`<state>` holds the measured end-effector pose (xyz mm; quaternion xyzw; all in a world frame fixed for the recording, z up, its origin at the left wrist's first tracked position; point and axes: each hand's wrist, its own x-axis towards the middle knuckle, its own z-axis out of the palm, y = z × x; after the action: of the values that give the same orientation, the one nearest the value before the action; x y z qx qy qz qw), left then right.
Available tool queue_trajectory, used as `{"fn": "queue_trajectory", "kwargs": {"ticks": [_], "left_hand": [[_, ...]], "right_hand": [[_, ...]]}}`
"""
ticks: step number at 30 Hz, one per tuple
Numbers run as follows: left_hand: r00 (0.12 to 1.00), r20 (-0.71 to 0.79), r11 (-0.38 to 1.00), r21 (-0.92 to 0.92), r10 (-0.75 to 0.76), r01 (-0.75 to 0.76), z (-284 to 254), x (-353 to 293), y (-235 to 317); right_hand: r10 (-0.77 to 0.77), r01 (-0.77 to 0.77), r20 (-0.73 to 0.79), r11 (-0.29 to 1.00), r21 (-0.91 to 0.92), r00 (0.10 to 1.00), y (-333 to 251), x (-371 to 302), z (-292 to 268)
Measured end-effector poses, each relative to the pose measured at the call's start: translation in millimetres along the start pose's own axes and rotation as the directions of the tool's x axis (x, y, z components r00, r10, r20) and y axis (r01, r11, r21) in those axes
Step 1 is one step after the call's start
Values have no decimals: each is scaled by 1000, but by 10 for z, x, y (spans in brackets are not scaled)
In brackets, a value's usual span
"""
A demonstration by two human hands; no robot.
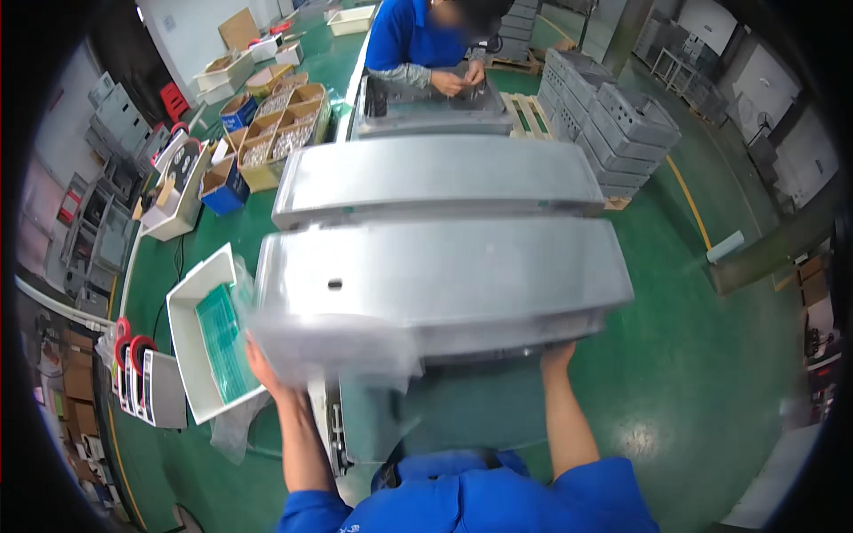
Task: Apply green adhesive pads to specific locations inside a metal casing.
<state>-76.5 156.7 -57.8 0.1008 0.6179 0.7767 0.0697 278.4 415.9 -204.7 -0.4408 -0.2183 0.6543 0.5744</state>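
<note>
A long silver-grey metal casing (444, 271) with a small dark slot near its left end lies across in front of me, its near edge smeared by motion. My right hand (558, 357) grips its near right corner from below, the fingers partly hidden under it. At the near left corner, my left hand (265, 366) holds the casing's end, its fingers mostly covered by a blurred sheet of clear plastic film (333, 351). Just beyond lies a second, similar grey casing (435, 173). Beneath the near casing shows a dark green work surface (444, 413).
A white bin (191, 306) with green sheets stands at my left. Beyond it are a divided carton (298, 111) of small parts and a blue box (222, 186). Across from me, a co-worker in blue (413, 40) handles something over a grey tray (435, 124). Grey crates (613, 124) are stacked far right.
</note>
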Motion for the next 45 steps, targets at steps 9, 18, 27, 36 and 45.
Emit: {"fn": "queue_trajectory", "kwargs": {"ticks": [9,18,27,36,45], "left_hand": [[989,-148,988,153,6,17,68,-104,-872],[987,-120,850,-525,-106,28,593,903,-910],[708,531,766,158,466,-623,1239,1353,-1243],[302,739,513,-69,603,-856,1564,-1446,-804],[45,795,363,-225,605,-904,757,-3213,-410]], "right_hand": [[-97,-43,411,947,318,906,62,627,82],[-17,9,34,973,231,999,187,1097,1032],[-537,486,-20,778,-397,844,166,1467,992],[-414,93,-551,851,-518,725,-232,-2443,-2124],[-910,-911,33,413,-17,-413,-2582,-9259,-5267]]}}
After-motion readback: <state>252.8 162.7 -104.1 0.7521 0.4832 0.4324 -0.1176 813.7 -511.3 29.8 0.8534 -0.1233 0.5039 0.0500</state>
